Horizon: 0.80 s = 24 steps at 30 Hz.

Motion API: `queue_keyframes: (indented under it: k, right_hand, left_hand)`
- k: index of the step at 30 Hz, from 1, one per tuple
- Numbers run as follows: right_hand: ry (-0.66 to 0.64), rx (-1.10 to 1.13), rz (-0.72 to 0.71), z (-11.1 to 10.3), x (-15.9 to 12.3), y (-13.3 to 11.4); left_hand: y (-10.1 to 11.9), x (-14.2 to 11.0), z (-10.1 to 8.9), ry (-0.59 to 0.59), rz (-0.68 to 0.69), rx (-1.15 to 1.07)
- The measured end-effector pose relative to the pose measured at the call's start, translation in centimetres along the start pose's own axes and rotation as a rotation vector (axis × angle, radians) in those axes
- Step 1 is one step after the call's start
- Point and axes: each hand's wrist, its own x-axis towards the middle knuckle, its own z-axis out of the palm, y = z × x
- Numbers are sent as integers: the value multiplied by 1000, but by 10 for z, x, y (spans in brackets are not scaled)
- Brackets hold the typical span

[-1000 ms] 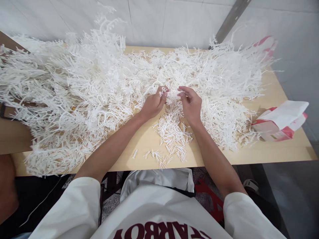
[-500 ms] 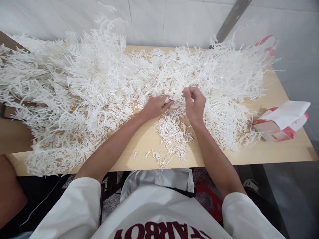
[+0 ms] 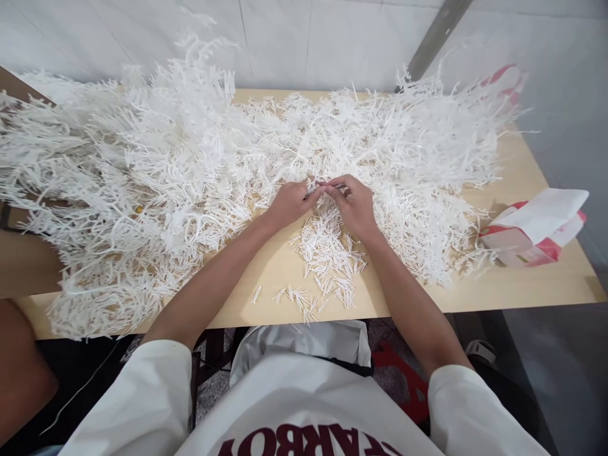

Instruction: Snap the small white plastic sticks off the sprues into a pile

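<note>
The head view looks down on a pale wooden desk (image 3: 266,272) by a light wall (image 3: 280,44), with a gray pole (image 3: 437,41) at the back. White stringy bits (image 3: 180,145) cover lots of the desk, and a red and white bag (image 3: 536,229) sits on the right. The left hand (image 3: 291,204) pinches a small white piece (image 3: 311,185) over the middle of the desk. The right hand (image 3: 357,206) has bent fingers touching the left one's; I can't tell if it holds anything. Half a second ago the hands were apart; now they meet.
</note>
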Motion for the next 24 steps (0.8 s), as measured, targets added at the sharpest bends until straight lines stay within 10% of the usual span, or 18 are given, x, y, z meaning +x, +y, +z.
queue_keyframes:
  k: [10,24]
  right_hand:
    - [290,202,99,-9,7,13]
    - [44,9,-18,-12,7,-6]
  left_hand:
    - [8,-6,1,-62,114,157]
    - [9,-3,-4,45,-80,-40]
